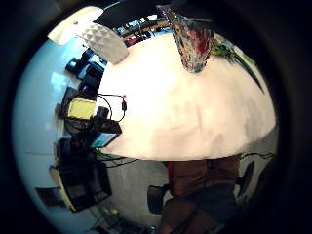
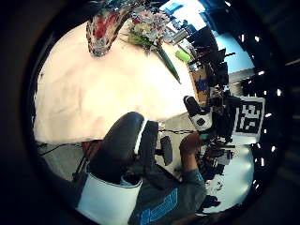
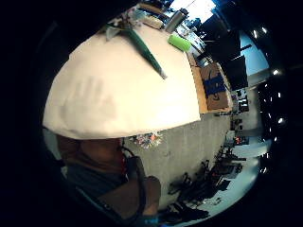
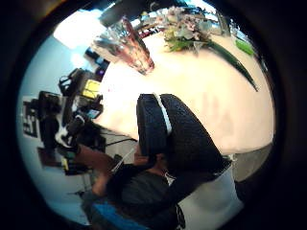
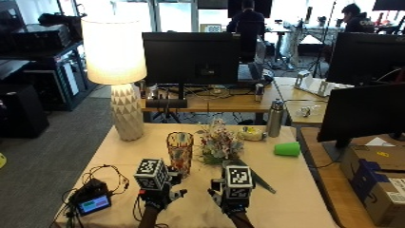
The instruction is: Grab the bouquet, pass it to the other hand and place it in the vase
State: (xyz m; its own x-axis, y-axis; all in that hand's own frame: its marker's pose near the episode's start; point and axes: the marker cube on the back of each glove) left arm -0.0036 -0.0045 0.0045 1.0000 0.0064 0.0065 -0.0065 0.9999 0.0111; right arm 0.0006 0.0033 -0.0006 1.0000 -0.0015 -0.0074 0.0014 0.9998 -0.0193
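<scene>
A bouquet (image 5: pixel 218 141) of pale flowers lies on the cream-covered table (image 5: pixel 278 204), its green stems (image 5: pixel 259 183) pointing toward the front right. Just left of it a colourful glass vase (image 5: pixel 179 151) stands upright and holds nothing. My left hand (image 5: pixel 157 194) and right hand (image 5: pixel 231 198) hover side by side near the table's front edge, short of both, fingers relaxed and holding nothing. The palm views show the vase (image 2: pixel 101 30) (image 4: pixel 135 53) and the bouquet (image 2: pixel 149 27) (image 4: pixel 184 28) some way ahead of the palms.
A white lamp (image 5: pixel 120 76) stands at the back left corner. A green cup (image 5: pixel 287 148) and a metal bottle (image 5: pixel 274 118) sit at the right rear. A small screen device (image 5: pixel 93 203) with cables lies at the front left. A monitor (image 5: pixel 190 57) stands on the desk behind the table.
</scene>
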